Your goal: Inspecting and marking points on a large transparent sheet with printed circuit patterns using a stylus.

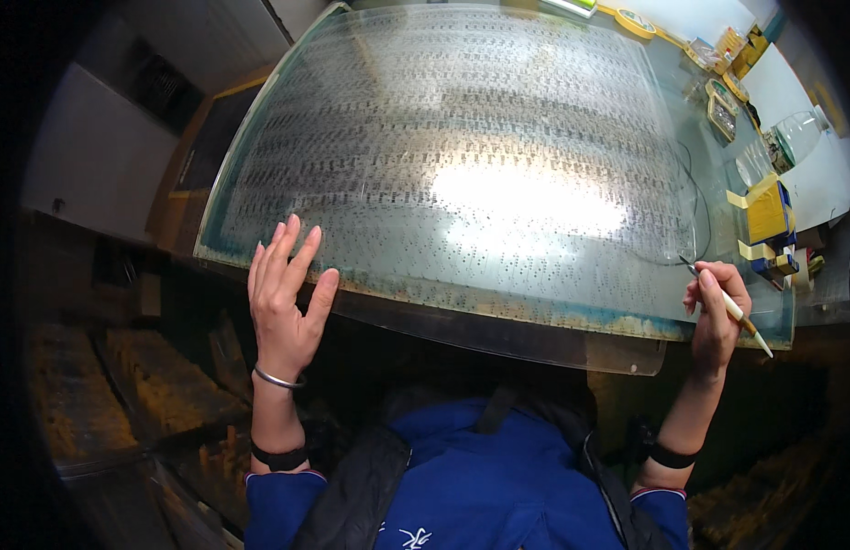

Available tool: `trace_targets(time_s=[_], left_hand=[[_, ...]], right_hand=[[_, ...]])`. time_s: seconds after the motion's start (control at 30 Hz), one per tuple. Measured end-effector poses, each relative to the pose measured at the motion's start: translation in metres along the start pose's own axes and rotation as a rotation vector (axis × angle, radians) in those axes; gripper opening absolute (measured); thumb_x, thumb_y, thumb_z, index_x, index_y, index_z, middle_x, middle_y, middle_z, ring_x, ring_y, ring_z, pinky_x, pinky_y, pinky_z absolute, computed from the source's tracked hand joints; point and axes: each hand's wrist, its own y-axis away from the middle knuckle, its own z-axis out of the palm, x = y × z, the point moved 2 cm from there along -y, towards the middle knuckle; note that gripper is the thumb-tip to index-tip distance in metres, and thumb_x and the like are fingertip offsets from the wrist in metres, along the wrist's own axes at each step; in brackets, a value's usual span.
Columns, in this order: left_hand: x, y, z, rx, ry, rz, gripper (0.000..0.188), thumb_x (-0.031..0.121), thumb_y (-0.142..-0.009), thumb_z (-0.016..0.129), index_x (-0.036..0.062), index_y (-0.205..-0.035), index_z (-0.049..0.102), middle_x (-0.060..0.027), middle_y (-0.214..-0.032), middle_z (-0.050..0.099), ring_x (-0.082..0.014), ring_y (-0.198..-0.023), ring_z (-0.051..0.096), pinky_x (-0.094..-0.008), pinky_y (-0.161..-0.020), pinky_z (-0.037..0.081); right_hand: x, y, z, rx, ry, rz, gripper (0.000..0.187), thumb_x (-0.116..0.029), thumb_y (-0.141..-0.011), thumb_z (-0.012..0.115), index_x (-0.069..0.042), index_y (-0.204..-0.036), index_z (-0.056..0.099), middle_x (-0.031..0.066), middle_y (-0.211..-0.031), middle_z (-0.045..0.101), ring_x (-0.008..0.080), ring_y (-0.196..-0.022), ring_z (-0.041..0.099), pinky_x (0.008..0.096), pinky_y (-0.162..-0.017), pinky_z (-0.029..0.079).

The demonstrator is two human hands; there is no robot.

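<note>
A large clear sheet (370, 137) covered with rows of small dark marks lies over a glass-topped table (225, 215). A bright glare hides part of it. My left hand (287, 302), fingers spread and holding nothing, rests at the near left edge of the glass. At the near right corner, my right hand (717, 316) grips a slim brush (761, 340) between thumb and fingers. Its handle is pale and its dark pointed tip is toward the sheet's lower right corner. Whether the tip touches the surface cannot be made out.
A yellow and blue box (770, 218) stands by the right edge, with a clear plastic bottle (796, 137) behind it. Rolls of tape (634, 23) and small containers (721, 115) sit along the far right. A thin dark cord (703, 220) curves near the sheet's right side.
</note>
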Motion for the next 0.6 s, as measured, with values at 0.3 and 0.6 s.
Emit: trace_targets(time_s=[0.3,0.6], left_hand=[[0.004,-0.002,-0.004,0.025,-0.011,-0.002,0.042,0.028,-0.089,0.059,0.0072,-0.125,0.058,-0.0144,-0.135,0.05,-0.0318,-0.128,0.044,-0.0453,-0.107,0.028],[0.016,-0.007,0.008,0.074,-0.05,0.021,0.041,0.026,-0.089,0.058,0.0064,-0.125,0.058,-0.0162,-0.133,0.051,-0.0328,-0.126,0.045,-0.0437,-0.106,0.031]], right_hand=[[0.005,0.003,-0.009,0.013,0.046,-0.01,0.014,-0.012,-0.088,0.058,0.0,-0.094,0.062,0.0045,-0.073,0.057,0.0098,-0.062,0.053,0.0222,-0.055,0.041],[-0.042,0.007,0.039,-0.031,-0.029,0.022,0.02,-0.009,-0.086,0.058,0.005,-0.1,0.063,0.0113,-0.078,0.065,0.0137,-0.066,0.061,0.0239,-0.061,0.049]])
